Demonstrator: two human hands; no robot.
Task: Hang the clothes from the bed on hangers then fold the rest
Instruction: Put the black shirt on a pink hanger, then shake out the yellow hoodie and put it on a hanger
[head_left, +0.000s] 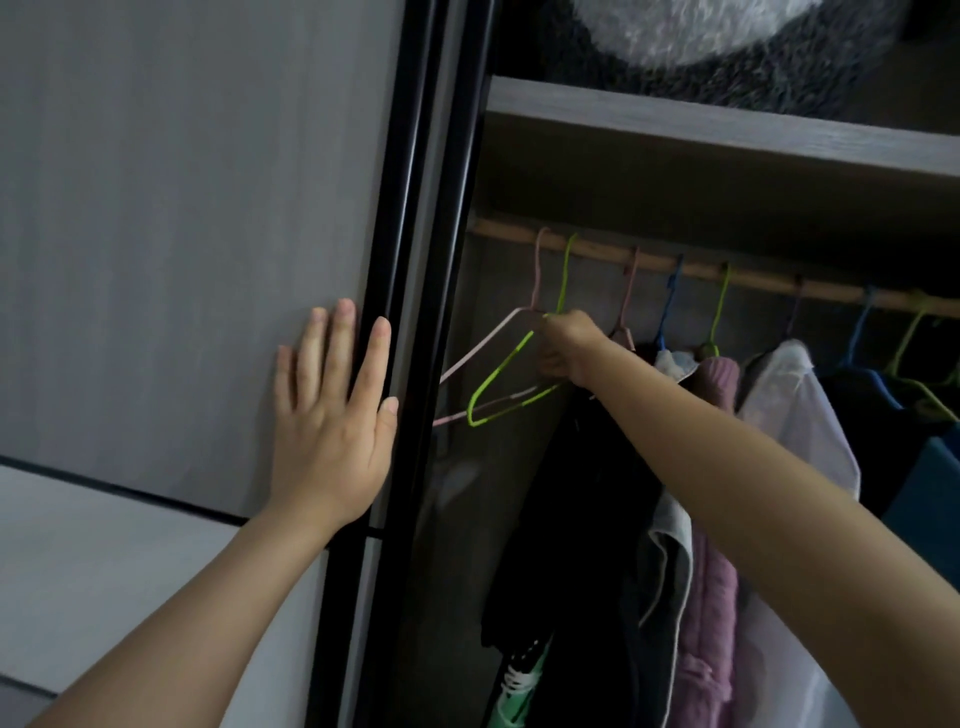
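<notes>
While the left hand (332, 415) lies flat with straight fingers on the grey sliding wardrobe door (182, 208), its thumb against the door's black frame (415, 260), the right hand (563, 353) reaches into the open wardrobe and clenches round 2 empty hangers just below their necks. The pink hanger (483, 343) and the green hanger (498, 371) sit at the left end of the wooden rail (597, 252), hooks over it, touching each other, their triangles tilted and swung out left toward the door frame. Further right along the rail, other hangers carry clothes packed close together: a black garment (561, 519) directly under the right forearm, a grey one beside it, a mauve knitted top (711, 597), a white shirt (800, 415), then dark and teal pieces at the right edge. Above the rail runs a grey shelf (727, 124), and a fluffy grey-and-white item (701, 41) rests on it.
</notes>
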